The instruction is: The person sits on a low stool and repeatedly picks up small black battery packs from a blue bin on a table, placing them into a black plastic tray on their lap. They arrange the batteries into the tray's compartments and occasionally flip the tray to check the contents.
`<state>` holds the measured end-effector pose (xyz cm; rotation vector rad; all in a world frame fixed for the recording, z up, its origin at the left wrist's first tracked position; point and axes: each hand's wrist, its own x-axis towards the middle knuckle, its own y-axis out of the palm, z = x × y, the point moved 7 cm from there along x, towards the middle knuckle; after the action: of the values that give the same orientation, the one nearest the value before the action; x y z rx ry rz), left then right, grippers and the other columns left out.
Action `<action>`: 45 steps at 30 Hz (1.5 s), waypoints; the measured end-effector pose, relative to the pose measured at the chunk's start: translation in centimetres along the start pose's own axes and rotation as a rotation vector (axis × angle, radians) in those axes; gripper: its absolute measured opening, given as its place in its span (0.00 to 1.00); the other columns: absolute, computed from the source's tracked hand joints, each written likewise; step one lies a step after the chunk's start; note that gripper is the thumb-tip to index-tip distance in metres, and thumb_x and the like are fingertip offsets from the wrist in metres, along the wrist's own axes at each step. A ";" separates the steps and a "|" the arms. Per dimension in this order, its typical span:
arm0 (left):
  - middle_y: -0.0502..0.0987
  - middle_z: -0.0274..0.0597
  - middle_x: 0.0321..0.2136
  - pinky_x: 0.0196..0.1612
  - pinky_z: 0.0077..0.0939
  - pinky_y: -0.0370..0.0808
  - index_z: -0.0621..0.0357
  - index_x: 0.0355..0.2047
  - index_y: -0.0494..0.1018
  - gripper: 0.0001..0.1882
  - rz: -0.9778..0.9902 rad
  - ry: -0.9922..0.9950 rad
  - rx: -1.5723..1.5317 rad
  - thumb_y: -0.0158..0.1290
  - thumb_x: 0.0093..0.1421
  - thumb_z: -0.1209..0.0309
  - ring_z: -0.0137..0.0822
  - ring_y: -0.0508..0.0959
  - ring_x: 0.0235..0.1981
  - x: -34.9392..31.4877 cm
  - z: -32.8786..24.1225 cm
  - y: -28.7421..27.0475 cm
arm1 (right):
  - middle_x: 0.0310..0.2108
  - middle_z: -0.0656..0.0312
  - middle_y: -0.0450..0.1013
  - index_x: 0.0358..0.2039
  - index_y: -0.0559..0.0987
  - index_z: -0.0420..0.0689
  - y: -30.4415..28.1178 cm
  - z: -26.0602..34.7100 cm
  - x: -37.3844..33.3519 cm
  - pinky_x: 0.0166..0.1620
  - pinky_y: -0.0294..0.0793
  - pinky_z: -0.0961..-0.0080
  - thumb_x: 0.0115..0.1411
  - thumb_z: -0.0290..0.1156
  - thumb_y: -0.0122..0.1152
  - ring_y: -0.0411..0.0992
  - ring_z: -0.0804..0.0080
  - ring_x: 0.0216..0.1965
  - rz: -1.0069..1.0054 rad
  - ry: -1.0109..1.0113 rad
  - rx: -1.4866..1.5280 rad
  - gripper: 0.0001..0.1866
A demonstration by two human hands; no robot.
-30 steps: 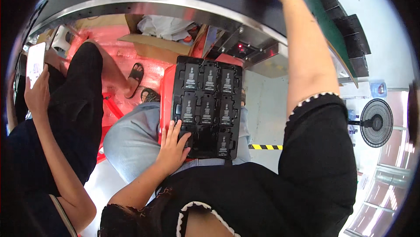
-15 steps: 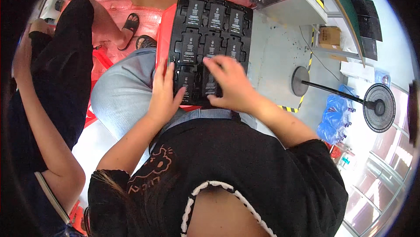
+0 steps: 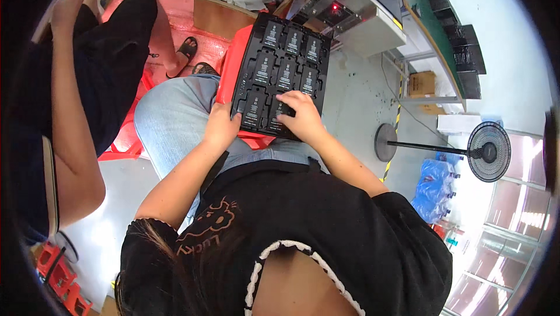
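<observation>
At twelve o'clock lies a black tray (image 3: 247, 77); the left hand (image 3: 221, 128) is at its eight-o'clock edge, grip unclear; the right hand (image 3: 303, 117), thumb and fingertips apart, covers part of a black pack (image 3: 281, 107) towards six

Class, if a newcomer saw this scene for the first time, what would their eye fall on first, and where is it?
Probably the black tray near upper centre, with its rows of flat black pieces; the left hand is at its left edge, the right hand over its nearest row. Next, perhaps, the glowing red light beyond the tray, and the standing fan at far right.
</observation>
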<state>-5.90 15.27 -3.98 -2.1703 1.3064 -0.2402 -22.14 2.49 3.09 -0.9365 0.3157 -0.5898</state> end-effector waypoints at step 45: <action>0.67 0.44 0.50 0.64 0.47 0.58 0.58 0.57 0.67 0.37 0.047 0.653 0.377 0.65 0.44 0.66 0.47 0.64 0.59 1.0 -7.0 0.0 | 0.47 0.62 0.75 0.53 0.75 0.49 -2.6 -3.9 -4.1 0.56 0.63 0.60 0.46 0.28 0.70 0.65 0.58 0.53 -0.134 0.101 -0.130 0.30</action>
<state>-8.47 11.65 1.58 -1.7895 1.4881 -1.1522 -28.21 1.19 3.00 -1.0604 0.3874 -0.7483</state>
